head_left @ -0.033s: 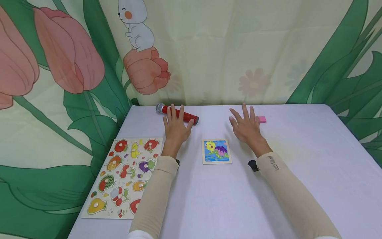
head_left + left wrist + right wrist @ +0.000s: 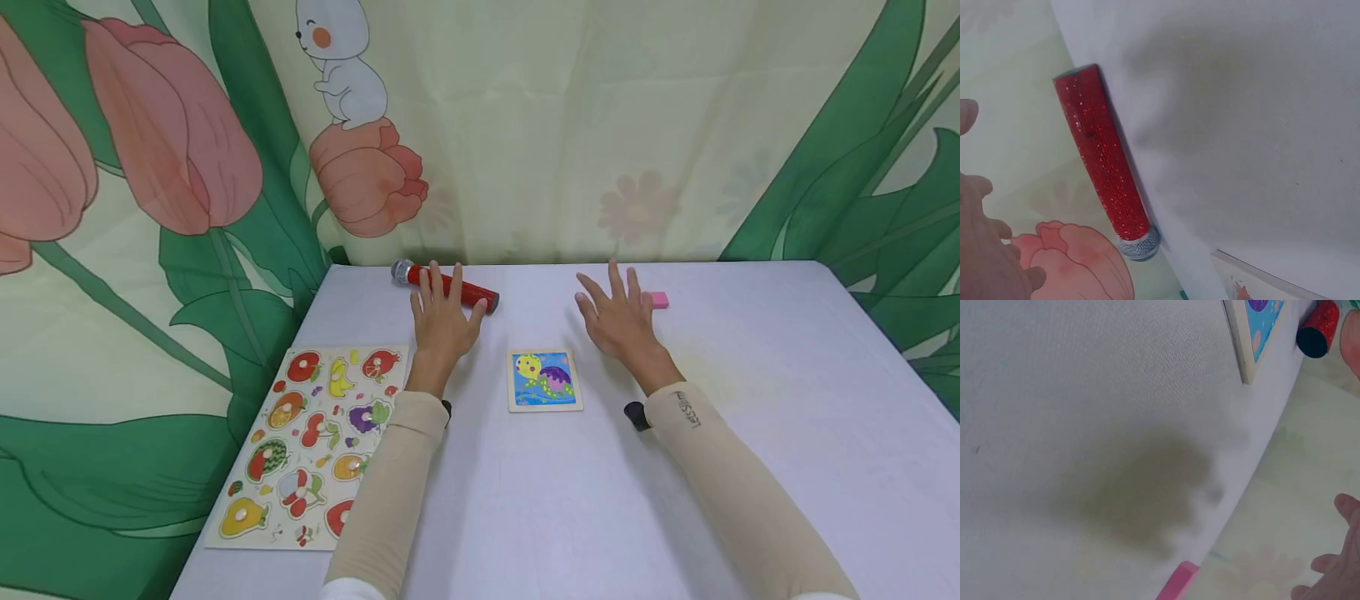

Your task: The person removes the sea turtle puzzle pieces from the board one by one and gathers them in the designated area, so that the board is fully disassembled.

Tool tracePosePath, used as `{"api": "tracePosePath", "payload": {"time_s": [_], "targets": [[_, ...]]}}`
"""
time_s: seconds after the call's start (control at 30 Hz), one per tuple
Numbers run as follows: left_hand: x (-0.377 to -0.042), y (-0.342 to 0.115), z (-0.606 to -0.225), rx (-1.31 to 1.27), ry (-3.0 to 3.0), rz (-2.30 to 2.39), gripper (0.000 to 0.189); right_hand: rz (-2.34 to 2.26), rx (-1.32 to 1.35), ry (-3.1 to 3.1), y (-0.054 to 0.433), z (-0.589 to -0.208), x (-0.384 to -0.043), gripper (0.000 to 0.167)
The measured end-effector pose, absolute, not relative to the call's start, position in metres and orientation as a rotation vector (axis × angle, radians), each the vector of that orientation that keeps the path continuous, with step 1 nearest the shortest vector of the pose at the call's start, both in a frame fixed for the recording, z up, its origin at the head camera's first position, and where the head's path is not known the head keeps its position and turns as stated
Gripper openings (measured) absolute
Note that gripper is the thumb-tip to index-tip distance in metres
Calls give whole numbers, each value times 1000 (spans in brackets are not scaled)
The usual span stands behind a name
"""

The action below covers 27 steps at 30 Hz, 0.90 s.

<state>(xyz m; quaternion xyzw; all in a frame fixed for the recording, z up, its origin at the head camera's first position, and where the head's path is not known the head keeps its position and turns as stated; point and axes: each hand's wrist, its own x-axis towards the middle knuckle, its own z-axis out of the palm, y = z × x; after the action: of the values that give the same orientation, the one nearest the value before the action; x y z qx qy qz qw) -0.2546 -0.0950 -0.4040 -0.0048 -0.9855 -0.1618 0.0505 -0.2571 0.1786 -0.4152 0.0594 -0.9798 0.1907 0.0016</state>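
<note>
Both hands hover over the white table with fingers spread, holding nothing. My left hand (image 2: 442,333) overlaps a red glittery microphone (image 2: 478,294) in the head view; the left wrist view shows the whole microphone (image 2: 1105,156) lying apart from the fingers, its silver mesh head at one end. Near a small pink block (image 2: 659,300), partly covered in the head view, is my right hand (image 2: 621,325). Between the two arms lies a small square turtle puzzle (image 2: 545,381) with a pale wooden frame, its yellow and purple turtle on blue.
A large fruit puzzle board (image 2: 315,450) with knobbed pieces lies at the table's left, its right side partly hidden beneath the left forearm. Behind the table's far edge hangs a printed curtain (image 2: 555,167) with tulips and a white animal.
</note>
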Motion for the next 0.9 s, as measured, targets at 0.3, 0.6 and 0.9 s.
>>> {"api": "tracePosePath", "payload": {"time_s": [0.3, 0.6, 0.9], "targets": [[-257, -97, -405, -25, -3009, -441, 87, 617, 127, -3088, 175, -422, -256, 64], [-240, -92, -414, -223, -3393, -493, 84, 735, 247, -3062, 174, -426, -247, 51], [-210, -82, -427, -659, -3499, -283, 105, 714, 573, -3208, 162, -430, -230, 37]]}}
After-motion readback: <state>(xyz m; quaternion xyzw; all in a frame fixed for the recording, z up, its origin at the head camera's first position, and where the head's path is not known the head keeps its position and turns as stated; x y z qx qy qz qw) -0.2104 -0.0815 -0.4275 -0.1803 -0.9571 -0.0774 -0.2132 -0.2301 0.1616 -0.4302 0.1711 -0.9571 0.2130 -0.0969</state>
